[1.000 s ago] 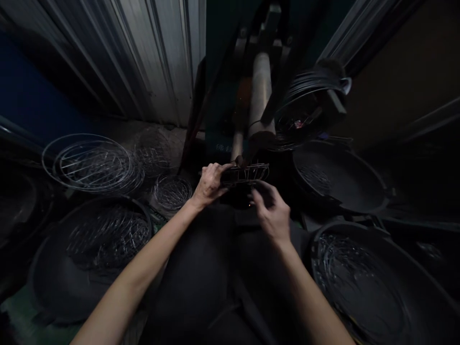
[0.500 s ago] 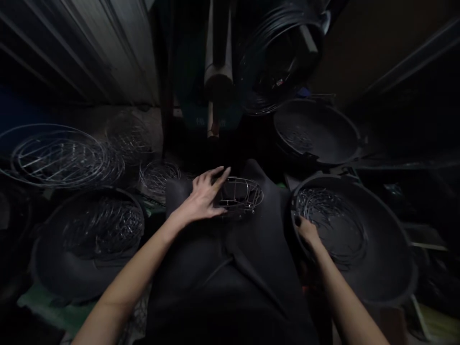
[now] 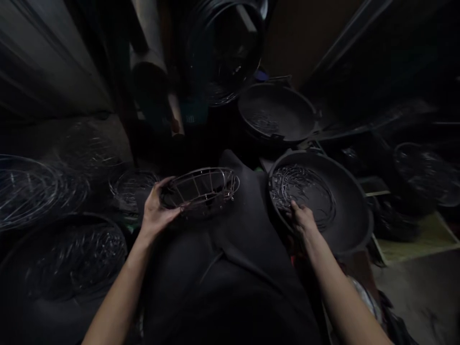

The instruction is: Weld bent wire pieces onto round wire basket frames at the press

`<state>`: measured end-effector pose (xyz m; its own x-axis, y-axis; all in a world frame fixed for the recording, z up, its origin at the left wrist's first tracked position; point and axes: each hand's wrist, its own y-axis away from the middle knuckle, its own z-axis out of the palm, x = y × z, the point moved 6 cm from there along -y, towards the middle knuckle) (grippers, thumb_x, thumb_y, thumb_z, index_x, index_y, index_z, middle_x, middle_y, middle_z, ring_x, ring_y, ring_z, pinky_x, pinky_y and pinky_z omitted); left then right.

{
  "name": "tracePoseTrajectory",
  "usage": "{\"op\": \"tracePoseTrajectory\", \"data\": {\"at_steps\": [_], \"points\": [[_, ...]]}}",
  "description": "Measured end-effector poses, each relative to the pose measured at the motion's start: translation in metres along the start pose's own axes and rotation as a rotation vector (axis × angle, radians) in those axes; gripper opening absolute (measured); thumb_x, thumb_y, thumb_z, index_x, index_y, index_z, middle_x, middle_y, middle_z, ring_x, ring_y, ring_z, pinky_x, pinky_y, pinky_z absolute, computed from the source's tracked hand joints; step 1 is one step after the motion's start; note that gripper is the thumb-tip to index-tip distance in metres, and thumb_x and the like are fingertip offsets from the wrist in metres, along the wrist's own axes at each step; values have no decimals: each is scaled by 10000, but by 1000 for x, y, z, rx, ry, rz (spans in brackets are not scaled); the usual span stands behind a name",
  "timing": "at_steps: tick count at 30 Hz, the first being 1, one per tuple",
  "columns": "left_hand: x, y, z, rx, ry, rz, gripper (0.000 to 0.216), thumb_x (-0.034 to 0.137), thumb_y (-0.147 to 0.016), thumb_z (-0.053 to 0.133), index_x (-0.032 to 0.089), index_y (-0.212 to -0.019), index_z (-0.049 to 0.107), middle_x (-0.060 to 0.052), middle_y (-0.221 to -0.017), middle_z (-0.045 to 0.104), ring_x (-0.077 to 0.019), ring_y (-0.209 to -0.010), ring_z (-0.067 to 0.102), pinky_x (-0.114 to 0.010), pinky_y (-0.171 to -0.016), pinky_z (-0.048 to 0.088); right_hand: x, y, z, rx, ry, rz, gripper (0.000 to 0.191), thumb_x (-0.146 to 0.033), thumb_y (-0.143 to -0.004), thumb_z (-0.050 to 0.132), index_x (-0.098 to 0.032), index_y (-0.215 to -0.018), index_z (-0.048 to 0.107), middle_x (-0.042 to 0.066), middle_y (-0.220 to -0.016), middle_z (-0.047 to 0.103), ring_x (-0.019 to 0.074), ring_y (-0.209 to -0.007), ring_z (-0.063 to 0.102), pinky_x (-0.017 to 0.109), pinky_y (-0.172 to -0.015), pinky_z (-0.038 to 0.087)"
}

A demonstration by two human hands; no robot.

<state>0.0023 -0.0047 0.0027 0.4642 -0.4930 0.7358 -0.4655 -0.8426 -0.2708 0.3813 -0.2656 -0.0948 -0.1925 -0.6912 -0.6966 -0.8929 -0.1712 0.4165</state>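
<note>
My left hand [image 3: 155, 211] grips the near left rim of a small oval wire basket [image 3: 201, 188], which sits tilted on the dark cloth [image 3: 230, 268] over my lap. My right hand [image 3: 301, 221] reaches into a black tub [image 3: 354, 211] at my right, fingers bent down onto a heap of bent wire pieces [image 3: 300, 189]. Whether the fingers have closed on a wire I cannot make out in the dim light.
A second black tub [image 3: 278, 112] with a few wires stands farther back. A coil of wire [image 3: 226, 52] hangs on a machine above. Wire rings and stacked wire baskets [image 3: 32, 189] lie at the left, over another tub [image 3: 64, 254]. More dark tubs stand at far right [image 3: 420, 177].
The view swung right and down. My left hand shifted from the basket's top to its left rim and tilted it. My right hand moved deeper into the tub onto the wires.
</note>
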Motion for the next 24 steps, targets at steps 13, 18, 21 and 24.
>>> {"op": "tracePoseTrajectory", "data": {"at_steps": [13, 18, 21, 24], "points": [[38, -42, 15, -85, -210, 165, 580, 189, -700, 651, 173, -1232, 420, -80, -1096, 529, -237, -1030, 516, -371, -890, 403, -100, 124, 87, -560, -127, -442, 451, -568, -686, 667, -134, -808, 646, 42, -664, 650, 115, -526, 560, 239, -536, 480], [42, -44, 15, -133, -275, 185, 549, 179, -732, 589, 178, -1247, 403, -90, -1116, 538, -254, -1017, 500, -382, -861, 376, -185, 173, 131, -767, -141, -689, 344, -484, -802, 581, -149, -854, 643, 37, -726, 645, 148, -611, 596, 251, -553, 483], [41, -45, 12, -128, -287, 198, 554, 173, -723, 593, 164, -1244, 405, -96, -1114, 540, -256, -1002, 499, -377, -843, 371, -209, 184, 152, -713, -58, -824, 310, -456, -824, 552, -166, -881, 646, 29, -772, 654, 156, -674, 598, 263, -633, 475], [36, -46, 7, -87, -277, 187, 551, 174, -721, 596, 156, -1239, 407, -95, -1098, 539, -251, -987, 498, -370, -837, 372, -215, 189, 163, -647, -13, -924, 301, -449, -837, 526, -171, -867, 636, 30, -799, 656, 157, -714, 587, 257, -673, 450]]}}
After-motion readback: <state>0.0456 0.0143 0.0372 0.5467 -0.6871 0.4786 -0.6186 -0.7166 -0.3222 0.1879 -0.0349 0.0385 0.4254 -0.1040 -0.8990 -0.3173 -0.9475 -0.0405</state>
